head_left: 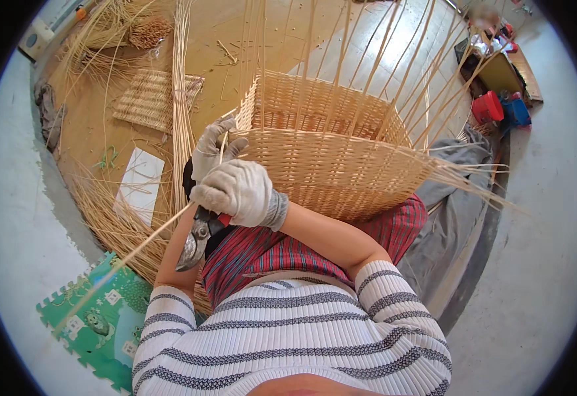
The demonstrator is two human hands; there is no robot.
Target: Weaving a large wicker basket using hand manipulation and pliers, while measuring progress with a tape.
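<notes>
A half-woven wicker basket [341,165] rests tilted across my lap, its upright stakes spreading up and away. My left hand [212,148], in a pale work glove, pinches a long wicker rod [143,244] at the basket's near left corner. The rod runs down to the lower left, through my right hand [239,191]. That hand, gloved too, is closed round the rod, and pruning shears [196,241] with a red grip stick out below it, blades downward. How its fingers hold the shears is hidden.
Loose rods [117,228] and a tall rod bundle [181,99] lie to the left, near a flat woven panel [144,99] and a white sheet [141,185]. A green foam mat [100,317] is at lower left. Red [488,107] and blue buckets [517,113] stand far right.
</notes>
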